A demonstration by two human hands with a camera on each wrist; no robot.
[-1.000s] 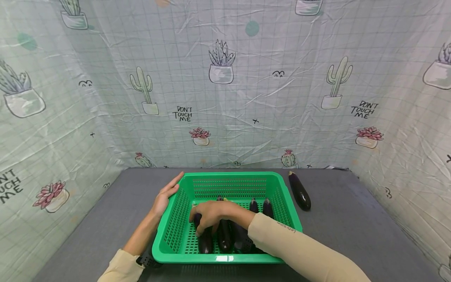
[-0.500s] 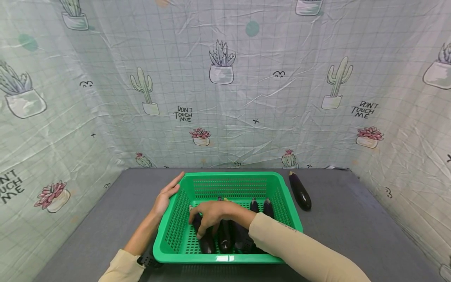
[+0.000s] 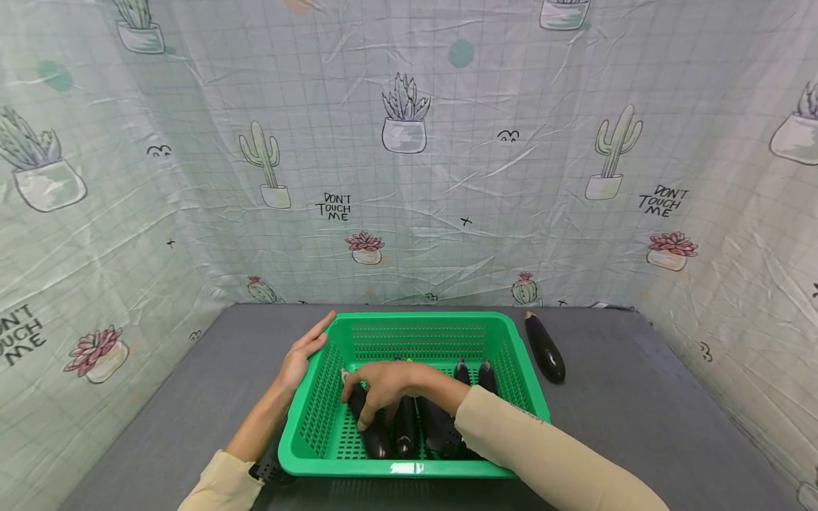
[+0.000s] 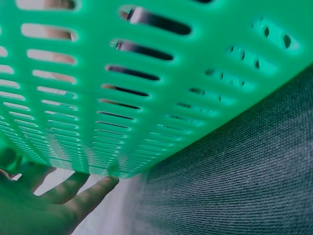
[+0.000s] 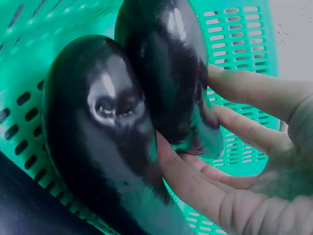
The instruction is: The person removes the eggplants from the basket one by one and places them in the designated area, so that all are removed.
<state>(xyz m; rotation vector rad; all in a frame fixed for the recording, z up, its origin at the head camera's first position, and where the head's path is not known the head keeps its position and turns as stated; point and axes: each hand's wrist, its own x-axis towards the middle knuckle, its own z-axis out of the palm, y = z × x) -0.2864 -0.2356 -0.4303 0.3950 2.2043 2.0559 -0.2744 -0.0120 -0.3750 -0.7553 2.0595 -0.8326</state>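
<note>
A green plastic basket (image 3: 415, 468) with slotted walls stands on the dark table, and several eggplants lie in it. My right hand (image 3: 383, 387) reaches inside and grips the leftmost eggplant (image 3: 375, 441), thumb and fingers on opposite sides of it. In the right wrist view, this eggplant (image 5: 164, 54) leans close against a neighbouring eggplant (image 5: 93, 132), with fingers passing between the two. My left hand (image 3: 297, 360) lies along the outside of the basket's left wall. Its fingers (image 4: 90, 196) look nearly straight in the left wrist view, touching the wall near the far corner.
One loose eggplant (image 3: 545, 348) rests on the grey table (image 3: 639, 419) to the right of the basket. A cactus-print curtain (image 3: 409, 184) surrounds the table at the back and both sides. My right forearm crosses the basket's right front part and hides some eggplants.
The leftmost eggplant has tilted, its stem end shifting left and its round end slightly right, with my right hand on it. My left hand and the basket have hardly moved.
</note>
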